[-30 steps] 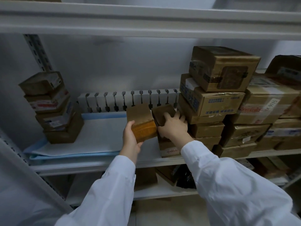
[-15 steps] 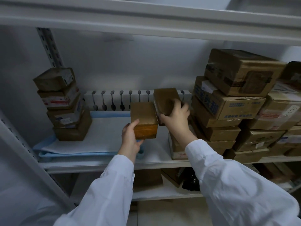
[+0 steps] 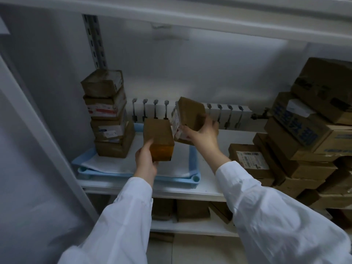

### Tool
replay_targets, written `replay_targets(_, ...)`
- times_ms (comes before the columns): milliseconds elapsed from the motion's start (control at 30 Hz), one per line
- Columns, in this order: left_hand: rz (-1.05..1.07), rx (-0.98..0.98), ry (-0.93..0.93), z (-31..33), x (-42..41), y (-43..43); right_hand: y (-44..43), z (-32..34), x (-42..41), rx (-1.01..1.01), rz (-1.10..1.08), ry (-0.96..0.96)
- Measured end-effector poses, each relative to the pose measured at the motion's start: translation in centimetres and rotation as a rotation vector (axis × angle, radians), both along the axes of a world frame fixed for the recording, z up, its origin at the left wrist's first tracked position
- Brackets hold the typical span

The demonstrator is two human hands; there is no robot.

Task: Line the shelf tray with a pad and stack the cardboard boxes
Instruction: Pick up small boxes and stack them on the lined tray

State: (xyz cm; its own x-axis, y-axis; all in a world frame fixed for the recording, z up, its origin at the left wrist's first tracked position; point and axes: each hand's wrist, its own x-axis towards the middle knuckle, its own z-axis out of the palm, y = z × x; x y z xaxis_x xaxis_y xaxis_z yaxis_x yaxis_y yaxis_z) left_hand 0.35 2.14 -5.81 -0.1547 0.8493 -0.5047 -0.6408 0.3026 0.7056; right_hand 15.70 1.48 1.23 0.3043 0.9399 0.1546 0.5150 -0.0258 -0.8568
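The left hand (image 3: 145,161) holds a plain cardboard box (image 3: 158,139) above the white pad (image 3: 114,165) that lines the blue tray (image 3: 193,161) on the shelf (image 3: 209,187), fingers clamped on its sides. The right hand (image 3: 203,133) grips a second box (image 3: 190,113), tilted and labelled, just beside the first, fingers closed around it. A stack of four boxes (image 3: 108,115) stands on the pad at the tray's back left, and a pile of boxes (image 3: 304,141) sits well to the right.
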Motion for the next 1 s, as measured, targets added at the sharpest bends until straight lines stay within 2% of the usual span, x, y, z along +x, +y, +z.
replay_targets(167, 0.027, -0.125, 0.004, -1.3, -3.1, 1.9, 2.2, -0.2, -3.0, -0.002, 0.034, 0.028)
replay_targets(267, 0.059, -0.134, -0.046, -1.8, -4.4, 3.2, 3.5, -0.3, -4.4, -0.022, 0.055, 0.04)
replay_targets(400, 0.06, -0.149, -0.016, -2.4, -5.6, 4.9, 4.9, -0.6, -6.4, -0.046, 0.082, 0.03)
replay_targets(767, -0.067, -0.133, -0.013, -3.8, -7.7, 8.4, 7.1, -1.0, -10.1, -0.095, 0.09, -0.074)
replay_targets(1000, -0.076, -0.184, 0.087, -4.2, -8.1, 9.0, 7.4, -1.4, -12.2, -0.153, 0.124, -0.147)
